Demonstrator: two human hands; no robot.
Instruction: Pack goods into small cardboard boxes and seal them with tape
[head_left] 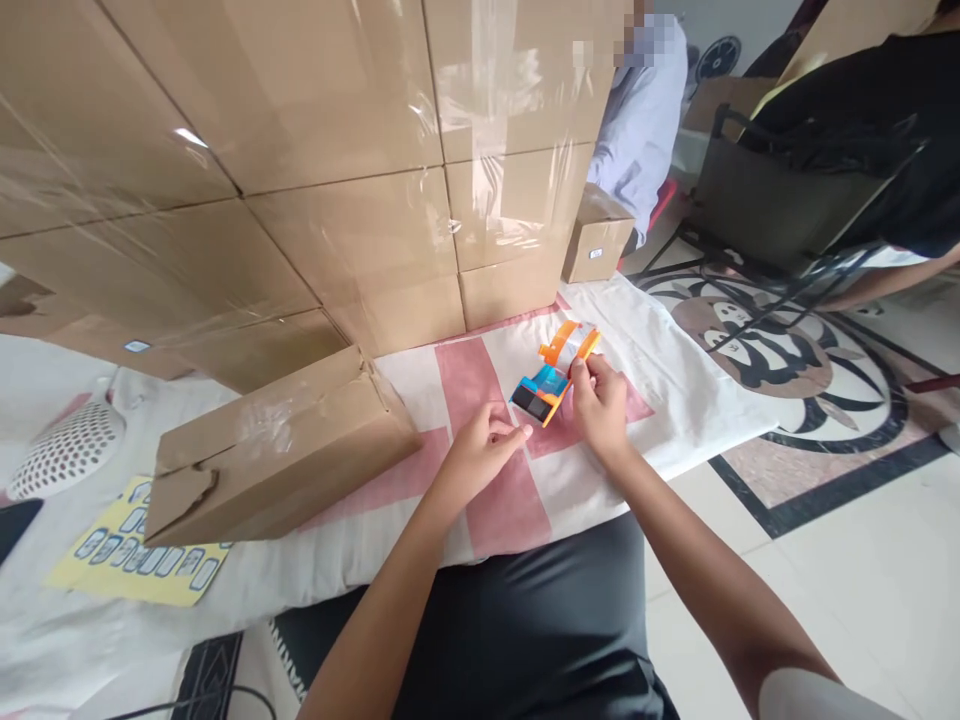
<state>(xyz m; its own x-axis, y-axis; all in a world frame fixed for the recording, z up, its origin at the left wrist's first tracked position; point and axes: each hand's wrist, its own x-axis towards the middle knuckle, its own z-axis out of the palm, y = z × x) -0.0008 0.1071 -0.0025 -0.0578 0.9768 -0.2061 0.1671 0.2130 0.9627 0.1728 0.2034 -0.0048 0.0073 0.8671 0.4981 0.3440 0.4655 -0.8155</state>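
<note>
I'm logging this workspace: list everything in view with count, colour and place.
Held piece: one, orange, blue, black, right of centre
Stacked cartons: several, brown, behind
Long carton: one, brown, left
Small box: one, brown, beside stack
Label sheet: one, yellow, front left
Perforated object: one, white, far left
Flat object: one, dark, left edge
Striped cloth: one, white and red, under cartons
Chair: one, dark, right
Other people: two, pale and black tops, upper right
Tiled floor: one, white with panda medallion, right
Cable: one, black, bottom left
Trousers: one pair, dark, bottom centre
Left hand: one, bare, near the piece
Right hand: one, bare, holding the piece
</note>
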